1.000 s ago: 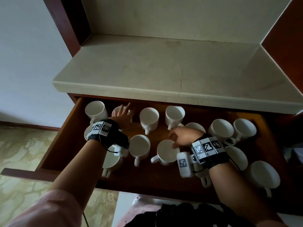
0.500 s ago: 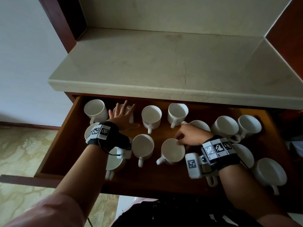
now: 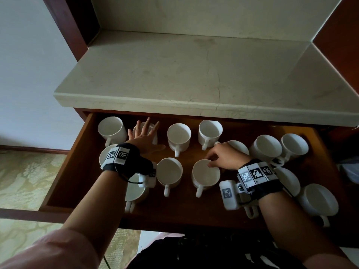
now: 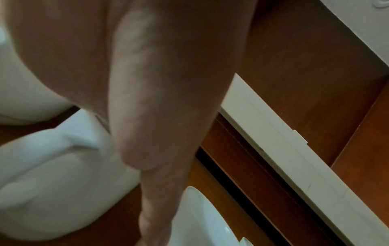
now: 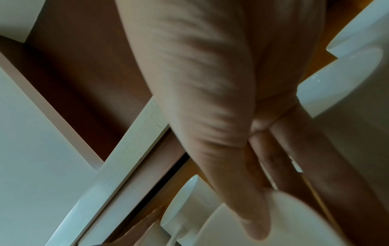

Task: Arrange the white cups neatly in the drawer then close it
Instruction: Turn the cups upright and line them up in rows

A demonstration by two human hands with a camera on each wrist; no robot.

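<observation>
Several white cups stand upright in an open wooden drawer. My left hand lies flat with spread fingers over a back-row cup, second from the left. My right hand pinches the far rim of a front-row cup, whose handle points toward me. In the right wrist view my thumb lies on the outside of that cup's rim. The left wrist view shows my palm above a cup. My wrists hide parts of other cups.
A pale stone countertop overhangs the drawer's back. More cups crowd the right side, some touching. Bare drawer floor runs along the front edge. A patterned floor lies at the left.
My right hand has turned the front-row cup, so its handle swung from the left toward me. My left hand stays spread over the back-row cup.
</observation>
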